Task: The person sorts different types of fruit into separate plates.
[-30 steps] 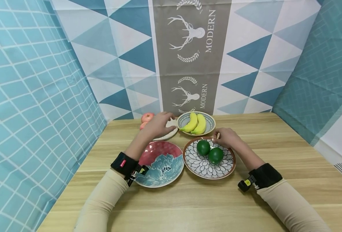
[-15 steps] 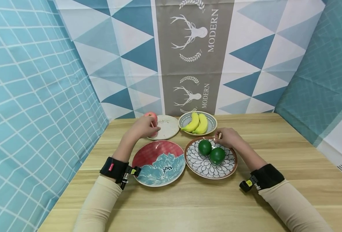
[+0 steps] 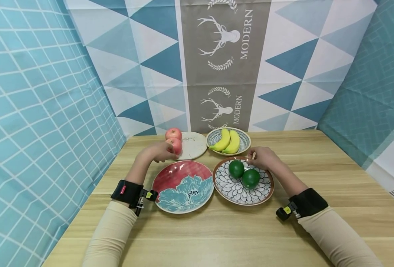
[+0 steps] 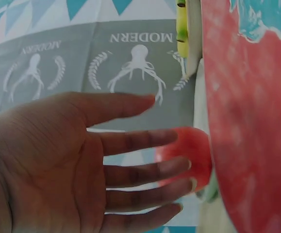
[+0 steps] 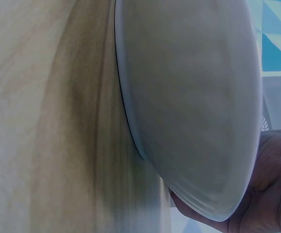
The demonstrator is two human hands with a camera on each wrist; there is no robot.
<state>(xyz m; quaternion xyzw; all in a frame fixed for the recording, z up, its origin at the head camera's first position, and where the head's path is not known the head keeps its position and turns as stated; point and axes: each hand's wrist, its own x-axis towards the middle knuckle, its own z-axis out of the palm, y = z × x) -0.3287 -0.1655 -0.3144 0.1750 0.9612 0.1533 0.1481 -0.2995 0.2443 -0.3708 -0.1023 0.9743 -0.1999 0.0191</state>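
My left hand [image 3: 158,151] is just in front of two red apples [image 3: 174,145] on a white plate [image 3: 196,146] at the back left. In the left wrist view its fingers are extended and spread, overlapping an apple [image 4: 201,145]. With my right hand [image 3: 265,158] I grip the far right rim of a brown-edged petal-patterned plate [image 3: 228,192]. Two round dark green fruits [image 3: 251,179] lie in that plate. The right wrist view shows the plate's pale underside [image 5: 189,107], with the hand at its rim.
A red plate with a blue flower [image 3: 183,168] stands left of the petal-patterned plate, close in front of the white one. Behind, a patterned bowl [image 3: 247,139] holds two yellow bananas [image 3: 232,141]. Patterned cloth [image 3: 163,74] rises along the wooden table's [image 3: 197,241] back edge.
My left hand has moved left and toward me, from over the white plate, across the apples, to in front of them. My right hand stays on the patterned plate's rim.
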